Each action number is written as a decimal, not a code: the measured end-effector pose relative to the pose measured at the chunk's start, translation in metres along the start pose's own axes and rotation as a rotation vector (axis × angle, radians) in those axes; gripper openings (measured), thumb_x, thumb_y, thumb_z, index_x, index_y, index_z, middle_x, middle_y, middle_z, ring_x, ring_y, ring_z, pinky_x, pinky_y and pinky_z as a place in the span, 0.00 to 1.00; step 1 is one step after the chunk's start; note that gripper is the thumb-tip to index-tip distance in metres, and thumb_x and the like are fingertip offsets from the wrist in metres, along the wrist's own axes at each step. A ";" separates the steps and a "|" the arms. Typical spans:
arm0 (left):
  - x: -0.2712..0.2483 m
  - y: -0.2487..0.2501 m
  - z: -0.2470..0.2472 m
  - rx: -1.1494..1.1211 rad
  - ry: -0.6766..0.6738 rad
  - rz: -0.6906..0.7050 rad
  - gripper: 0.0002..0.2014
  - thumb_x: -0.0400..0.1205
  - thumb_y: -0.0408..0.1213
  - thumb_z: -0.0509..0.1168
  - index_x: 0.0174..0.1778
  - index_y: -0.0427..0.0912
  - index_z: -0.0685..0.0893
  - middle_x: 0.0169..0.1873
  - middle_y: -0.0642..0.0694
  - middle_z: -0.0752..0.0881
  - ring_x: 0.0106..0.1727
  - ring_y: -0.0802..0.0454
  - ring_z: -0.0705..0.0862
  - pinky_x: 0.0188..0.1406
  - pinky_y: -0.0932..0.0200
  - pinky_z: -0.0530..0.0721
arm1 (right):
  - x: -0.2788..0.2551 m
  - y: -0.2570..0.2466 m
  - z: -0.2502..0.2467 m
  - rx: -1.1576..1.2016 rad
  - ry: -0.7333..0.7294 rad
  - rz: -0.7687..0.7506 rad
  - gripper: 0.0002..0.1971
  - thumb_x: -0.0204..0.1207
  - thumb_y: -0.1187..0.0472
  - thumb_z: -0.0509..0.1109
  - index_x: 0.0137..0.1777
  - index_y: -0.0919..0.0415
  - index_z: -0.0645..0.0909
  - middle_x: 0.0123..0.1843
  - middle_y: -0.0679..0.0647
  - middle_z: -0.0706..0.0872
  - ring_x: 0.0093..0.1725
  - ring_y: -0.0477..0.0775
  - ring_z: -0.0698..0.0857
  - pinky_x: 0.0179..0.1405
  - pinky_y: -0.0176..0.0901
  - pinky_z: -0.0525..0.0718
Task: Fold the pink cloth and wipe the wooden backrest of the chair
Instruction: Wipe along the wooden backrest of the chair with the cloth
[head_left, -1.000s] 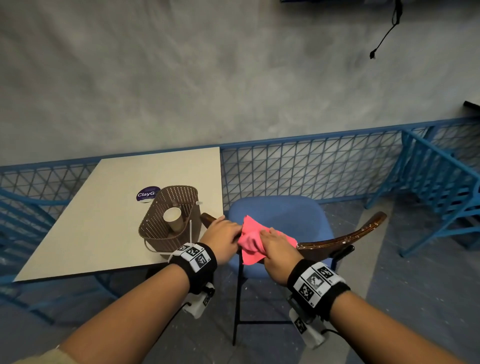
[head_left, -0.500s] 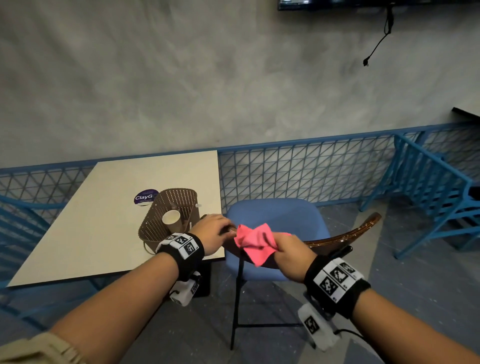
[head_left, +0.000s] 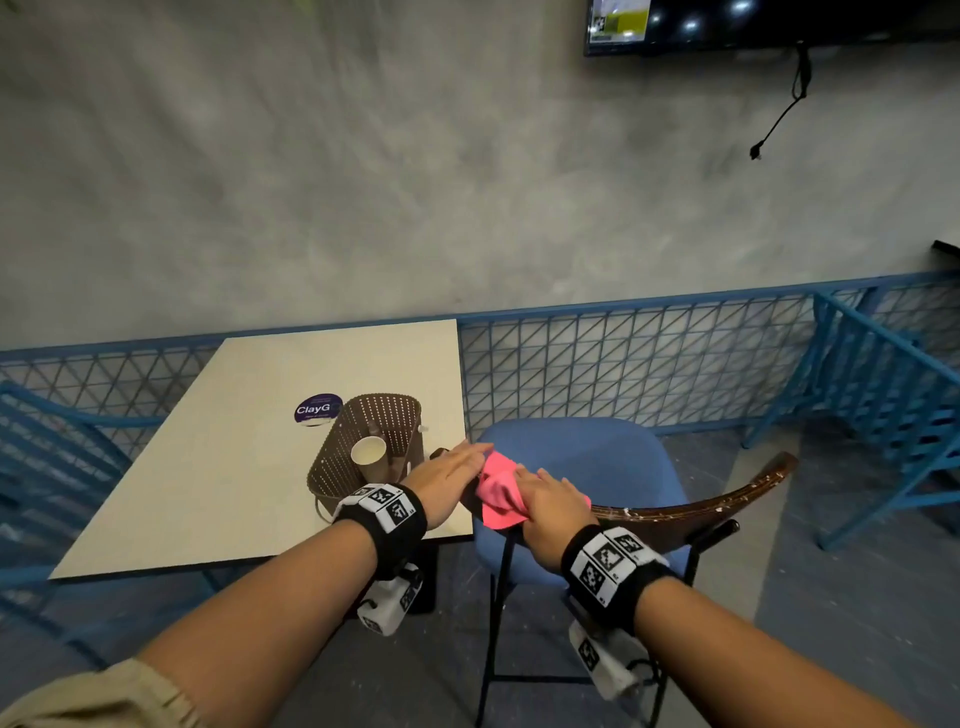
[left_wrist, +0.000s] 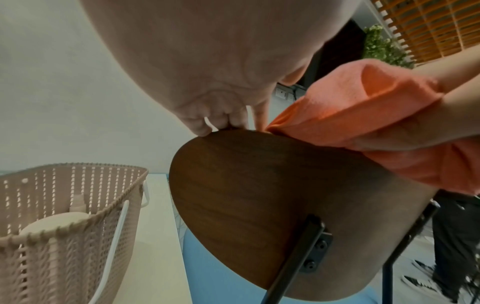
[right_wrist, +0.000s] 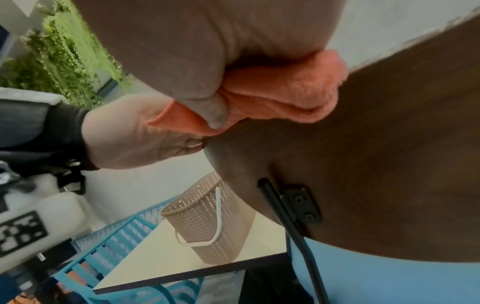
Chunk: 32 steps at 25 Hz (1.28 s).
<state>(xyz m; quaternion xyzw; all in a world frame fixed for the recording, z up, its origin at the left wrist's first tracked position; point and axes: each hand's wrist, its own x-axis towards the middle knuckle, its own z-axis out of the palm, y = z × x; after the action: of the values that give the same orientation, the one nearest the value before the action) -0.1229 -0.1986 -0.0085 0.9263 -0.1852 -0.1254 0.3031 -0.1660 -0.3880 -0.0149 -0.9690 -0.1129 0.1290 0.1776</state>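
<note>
To the right of the frame, the wooden backrest (head_left: 691, 512) is left uncovered along its top edge. At the left, passage is narrowed by the basket (head_left: 363, 447) standing at the desk (head_left: 208, 467) corner just beside the backrest's end.

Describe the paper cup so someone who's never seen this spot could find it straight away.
Start at the pale square table against the blue railing. Near its right edge stands a brown perforated basket, just left of the left hand. The paper cup leans inside it, the only white-rimmed round thing in the basket.
</note>
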 end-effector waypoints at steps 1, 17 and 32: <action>0.001 0.000 0.002 0.061 -0.028 0.010 0.22 0.92 0.41 0.46 0.83 0.46 0.67 0.84 0.46 0.64 0.87 0.50 0.55 0.76 0.70 0.45 | -0.003 -0.002 0.005 -0.022 0.032 -0.013 0.35 0.76 0.65 0.63 0.84 0.55 0.58 0.87 0.53 0.60 0.85 0.60 0.58 0.83 0.58 0.53; 0.018 -0.012 -0.002 0.330 0.095 -0.089 0.24 0.86 0.53 0.54 0.75 0.44 0.76 0.78 0.42 0.73 0.83 0.42 0.64 0.79 0.47 0.62 | 0.004 0.001 -0.056 0.342 0.329 -0.014 0.23 0.72 0.72 0.59 0.64 0.51 0.80 0.59 0.57 0.88 0.59 0.62 0.84 0.55 0.49 0.80; 0.016 -0.025 -0.010 0.181 0.049 -0.160 0.22 0.87 0.50 0.52 0.66 0.38 0.79 0.67 0.37 0.81 0.73 0.38 0.77 0.68 0.52 0.72 | -0.011 -0.002 0.015 0.175 0.163 -0.187 0.33 0.71 0.76 0.60 0.78 0.60 0.73 0.83 0.57 0.68 0.84 0.55 0.62 0.82 0.39 0.50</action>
<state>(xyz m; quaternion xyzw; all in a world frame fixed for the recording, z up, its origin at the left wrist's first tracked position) -0.0982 -0.1814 -0.0182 0.9645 -0.1137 -0.1094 0.2117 -0.1814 -0.3845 -0.0258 -0.9424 -0.1760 0.0420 0.2812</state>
